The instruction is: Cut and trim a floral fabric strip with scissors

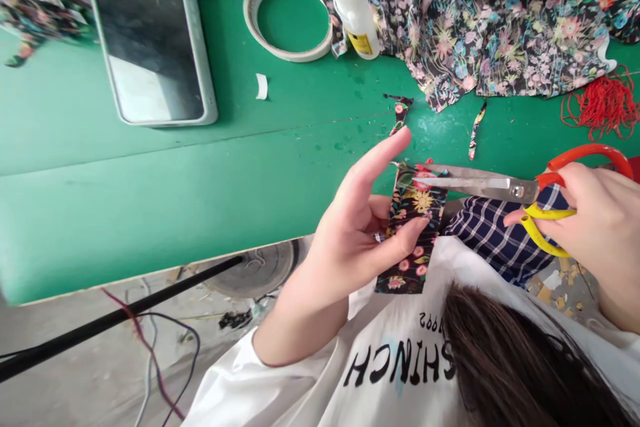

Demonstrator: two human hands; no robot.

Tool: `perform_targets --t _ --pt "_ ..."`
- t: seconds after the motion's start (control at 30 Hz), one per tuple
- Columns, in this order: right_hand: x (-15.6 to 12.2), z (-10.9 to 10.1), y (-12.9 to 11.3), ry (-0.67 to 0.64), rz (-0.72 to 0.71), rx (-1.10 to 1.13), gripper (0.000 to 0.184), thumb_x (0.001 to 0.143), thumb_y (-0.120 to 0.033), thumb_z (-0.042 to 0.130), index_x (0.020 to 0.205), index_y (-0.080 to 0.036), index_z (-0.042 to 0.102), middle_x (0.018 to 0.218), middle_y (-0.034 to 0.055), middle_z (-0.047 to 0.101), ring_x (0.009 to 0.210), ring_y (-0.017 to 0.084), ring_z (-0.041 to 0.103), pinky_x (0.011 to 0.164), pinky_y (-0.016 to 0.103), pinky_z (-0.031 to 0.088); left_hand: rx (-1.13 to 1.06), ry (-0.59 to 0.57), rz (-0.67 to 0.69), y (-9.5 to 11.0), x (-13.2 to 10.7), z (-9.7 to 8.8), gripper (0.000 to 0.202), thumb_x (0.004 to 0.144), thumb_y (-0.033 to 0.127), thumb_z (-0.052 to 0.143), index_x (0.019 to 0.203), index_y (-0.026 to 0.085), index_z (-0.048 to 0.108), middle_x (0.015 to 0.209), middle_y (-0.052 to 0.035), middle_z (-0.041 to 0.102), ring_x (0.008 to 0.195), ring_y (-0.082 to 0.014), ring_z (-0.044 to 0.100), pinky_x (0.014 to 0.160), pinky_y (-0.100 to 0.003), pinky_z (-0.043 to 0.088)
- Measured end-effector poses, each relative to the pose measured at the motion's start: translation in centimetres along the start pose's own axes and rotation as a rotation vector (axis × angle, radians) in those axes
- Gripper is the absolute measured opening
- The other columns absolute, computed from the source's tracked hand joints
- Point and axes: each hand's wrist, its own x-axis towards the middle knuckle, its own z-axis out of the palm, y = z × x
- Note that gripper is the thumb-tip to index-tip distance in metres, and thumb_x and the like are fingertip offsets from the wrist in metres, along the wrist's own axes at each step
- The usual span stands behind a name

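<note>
My left hand (357,220) pinches a small strip of black floral fabric (413,247) between thumb and fingers, with the index finger stretched out past it. My right hand (595,227) grips scissors (517,190) with a red and a yellow handle. Their blades point left and lie across the upper end of the fabric strip, slightly apart at the tips. Two narrow floral scraps lie on the green table just beyond: one scrap (400,113) near my left index fingertip, another scrap (477,132) farther right.
On the green table (200,200) are a phone (150,47), a tape roll (253,20), a white bottle (355,10) and a bit of white paper (261,87). Floral cloth (500,33) spreads along the back. Red thread (603,107) lies at right. Cables (150,347) hang below the table edge.
</note>
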Motion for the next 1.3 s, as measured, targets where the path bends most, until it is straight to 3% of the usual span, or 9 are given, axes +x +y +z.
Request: perform_targets --t 0.23,0.37,0.43,0.5,0.73,0.87,1.0,1.1,1.3 --pt "-0.3 0.2 0.2 -0.041 0.028 0.029 0.037 0.077 -0.056 0.061 0.078 -0.020 0.052 0.055 -0.0059 0.050 0.056 0.012 0.056 0.044 0.025 0.027 0.009 0.036 -0.107 1.0 -0.4 0.3 0.067 0.082 0.013 0.067 0.140 0.031 0.037 0.062 0.0069 0.058 0.039 -0.0061 0.049 0.031 -0.015 0.038" --pt "-0.6 0.2 0.4 -0.118 0.042 0.048 0.071 0.075 -0.084 0.031 0.082 -0.017 0.054 0.060 -0.0010 0.055 0.061 0.018 0.063 0.045 0.028 0.030 0.025 0.051 -0.150 1.0 -0.4 0.2 0.056 0.084 0.013 0.065 0.134 0.028 0.045 0.058 0.0072 0.056 0.039 -0.0060 0.048 0.032 -0.014 0.039" --pt "-0.7 0.3 0.5 -0.186 0.056 0.053 0.085 0.071 -0.088 0.013 0.086 -0.015 0.055 0.062 0.0019 0.056 0.062 0.021 0.065 0.045 0.029 0.031 0.014 0.075 -0.154 1.0 -0.3 0.3 0.046 0.083 0.012 0.065 0.124 0.027 0.051 0.061 0.0064 0.057 0.041 -0.0056 0.049 0.035 -0.013 0.040" --pt "-0.8 0.3 0.5 -0.228 0.061 0.059 0.088 0.072 -0.087 0.007 0.087 -0.014 0.055 0.064 0.0037 0.059 0.061 0.022 0.066 0.045 0.029 0.033 -0.007 0.110 -0.148 1.1 -0.2 0.5 0.040 0.082 0.009 0.066 0.116 0.026 0.054 0.066 0.0054 0.059 0.044 -0.0051 0.050 0.037 -0.013 0.042" --pt "-0.6 0.6 0.3 -0.201 0.025 0.098 0.083 0.072 -0.086 0.013 0.083 -0.015 0.055 0.063 0.0032 0.060 0.059 0.019 0.065 0.047 0.028 0.037 -0.032 0.138 -0.108 1.3 0.1 1.0 0.031 0.081 0.003 0.062 0.104 0.025 0.059 0.097 -0.0003 0.065 0.051 -0.0026 0.050 0.041 -0.013 0.041" --pt "-0.6 0.8 0.4 -0.170 0.015 0.076 0.079 0.074 -0.086 0.021 0.082 -0.016 0.055 0.060 0.0016 0.058 0.057 0.019 0.063 0.046 0.027 0.035 -0.064 0.105 -0.120 1.1 0.0 0.7 0.030 0.082 0.006 0.063 0.103 0.026 0.059 0.082 0.0026 0.064 0.048 -0.0037 0.050 0.039 -0.014 0.040" --pt "-0.4 0.7 0.5 -0.111 0.020 0.057 0.060 0.080 -0.076 0.037 0.077 -0.018 0.052 0.056 -0.0013 0.054 0.054 0.016 0.059 0.045 0.027 0.031 -0.053 0.085 -0.128 0.9 -0.1 0.5 0.029 0.082 0.009 0.065 0.104 0.027 0.059 0.087 0.0013 0.064 0.050 -0.0043 0.053 0.039 -0.014 0.042" --pt "-0.2 0.6 0.5 -0.087 0.025 0.042 0.052 0.080 -0.071 0.045 0.079 -0.019 0.053 0.055 -0.0031 0.052 0.053 0.014 0.056 0.044 0.026 0.027 -0.060 0.062 -0.141 0.9 -0.1 0.5 0.030 0.082 0.009 0.064 0.105 0.027 0.058 0.077 0.0036 0.060 0.048 -0.0041 0.052 0.040 -0.013 0.042" --pt "0.0 0.5 0.6 -0.061 0.002 0.011 0.058 0.075 -0.077 0.046 0.081 -0.020 0.055 0.055 -0.0033 0.051 0.054 0.013 0.051 0.044 0.026 0.025 -0.016 0.022 -0.112 0.7 0.0 0.4 0.029 0.083 0.006 0.061 0.106 0.023 0.054 0.082 0.0037 0.059 0.048 -0.0008 0.047 0.040 -0.010 0.039"
